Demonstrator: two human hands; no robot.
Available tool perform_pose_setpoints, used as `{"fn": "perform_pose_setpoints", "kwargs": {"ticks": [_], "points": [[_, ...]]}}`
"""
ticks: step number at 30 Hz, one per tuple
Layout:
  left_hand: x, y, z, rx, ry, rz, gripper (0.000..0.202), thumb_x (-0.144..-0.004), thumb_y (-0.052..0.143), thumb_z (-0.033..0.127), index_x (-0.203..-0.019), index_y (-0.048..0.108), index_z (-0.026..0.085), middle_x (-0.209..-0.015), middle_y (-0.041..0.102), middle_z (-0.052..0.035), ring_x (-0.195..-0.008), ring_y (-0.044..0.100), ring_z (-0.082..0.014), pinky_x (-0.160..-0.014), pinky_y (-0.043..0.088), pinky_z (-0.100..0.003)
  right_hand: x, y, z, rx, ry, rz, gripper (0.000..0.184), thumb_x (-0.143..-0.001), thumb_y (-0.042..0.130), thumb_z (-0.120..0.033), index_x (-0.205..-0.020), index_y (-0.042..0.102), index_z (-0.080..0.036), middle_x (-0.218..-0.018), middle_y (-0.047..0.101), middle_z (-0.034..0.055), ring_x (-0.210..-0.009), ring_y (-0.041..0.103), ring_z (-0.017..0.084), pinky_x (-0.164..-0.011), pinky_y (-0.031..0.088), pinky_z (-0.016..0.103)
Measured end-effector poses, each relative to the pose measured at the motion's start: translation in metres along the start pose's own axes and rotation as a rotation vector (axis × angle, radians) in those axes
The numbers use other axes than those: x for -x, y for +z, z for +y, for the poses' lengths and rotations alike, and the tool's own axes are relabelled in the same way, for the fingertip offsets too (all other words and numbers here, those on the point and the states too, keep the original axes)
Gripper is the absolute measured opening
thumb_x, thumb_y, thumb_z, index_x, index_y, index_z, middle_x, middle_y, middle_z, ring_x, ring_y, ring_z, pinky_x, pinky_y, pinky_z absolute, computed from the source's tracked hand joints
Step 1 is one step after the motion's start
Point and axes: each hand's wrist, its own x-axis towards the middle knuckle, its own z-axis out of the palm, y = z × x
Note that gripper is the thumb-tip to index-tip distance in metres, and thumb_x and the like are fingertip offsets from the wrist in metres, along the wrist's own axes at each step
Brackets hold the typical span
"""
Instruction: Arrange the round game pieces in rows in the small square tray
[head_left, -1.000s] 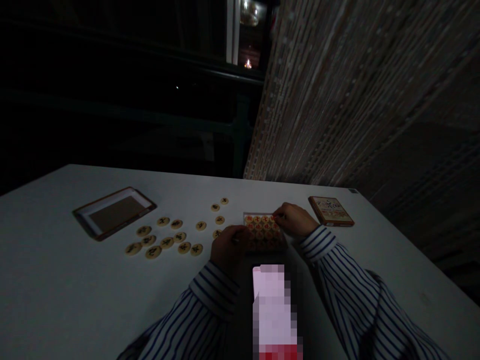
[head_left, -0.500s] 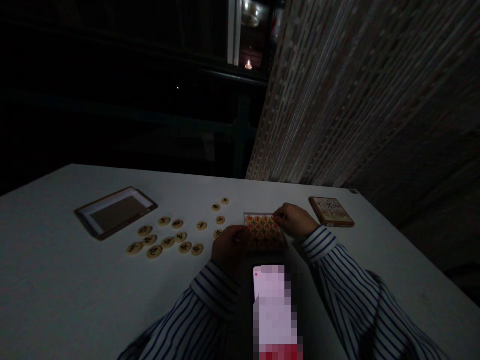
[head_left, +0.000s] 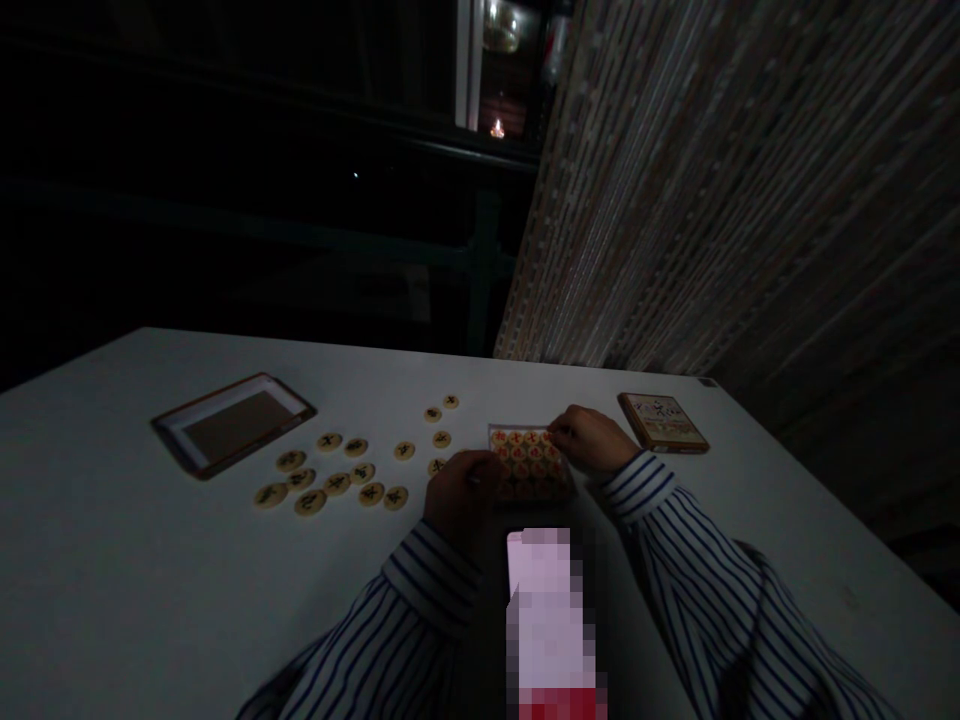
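A small tray (head_left: 525, 460) packed with round red-marked game pieces lies on the white table (head_left: 112, 580). My left hand (head_left: 459, 495) rests curled against the tray's left side. My right hand (head_left: 589, 438) is curled at its upper right corner, fingertips on the pieces there. The dim light hides whether either hand grips anything. Several pale round pieces with black marks (head_left: 330, 480) lie loose to the left of the tray.
An open shallow box half (head_left: 231, 423) lies at the far left of the pieces. A printed box lid (head_left: 661, 421) sits at the right. A bright blurred rectangle (head_left: 547, 610) hangs below my hands. A beaded curtain (head_left: 712, 200) stands behind the table.
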Motion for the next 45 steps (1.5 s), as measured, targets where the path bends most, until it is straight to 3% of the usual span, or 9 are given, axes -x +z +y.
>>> {"fn": "perform_pose_setpoints", "kwargs": {"ticks": [9,19,27,45], "points": [[0.001,-0.001,0.001,0.016,-0.023,-0.028,0.021,-0.073,0.048,0.031,-0.077,0.063,0.017,-0.076,0.066,-0.0026,-0.069,0.06,-0.0148,-0.065,0.049,-0.029,0.001,-0.005,-0.003,0.025,0.002,-0.036,0.027,-0.079,0.043,-0.029,-0.095,0.062,-0.023,-0.094,0.06,0.0042,-0.087,0.054,0.016,-0.07,0.036,0.023],[0.0,0.0,0.002,0.019,-0.012,0.006,0.019,-0.072,0.049,0.03,-0.074,0.063,0.017,-0.075,0.065,-0.0022,-0.068,0.06,-0.0145,-0.064,0.049,-0.028,0.0,-0.005,-0.007,0.017,-0.055,0.028,0.029,-0.08,0.041,-0.033,-0.096,0.062,-0.023,-0.091,0.059,0.005,-0.085,0.054,0.016,-0.072,0.036,0.024],[0.0,0.001,-0.002,0.005,-0.009,0.007,0.021,-0.073,0.046,0.031,-0.075,0.063,0.018,-0.076,0.066,-0.0029,-0.068,0.06,-0.0149,-0.062,0.05,-0.029,-0.005,-0.012,-0.023,0.088,-0.111,-0.055,0.03,-0.081,0.04,-0.029,-0.103,0.06,-0.025,-0.096,0.057,0.0064,-0.086,0.053,0.017,-0.073,0.035,0.026],[-0.001,-0.002,0.0,-0.025,0.015,-0.002,0.021,-0.074,0.046,0.03,-0.074,0.063,0.018,-0.075,0.066,-0.0027,-0.068,0.06,-0.0154,-0.063,0.049,-0.03,-0.008,-0.006,-0.022,0.076,-0.11,-0.063,0.03,-0.081,0.04,-0.033,-0.102,0.061,-0.024,-0.097,0.058,0.0065,-0.088,0.053,0.017,-0.074,0.035,0.025]]}}
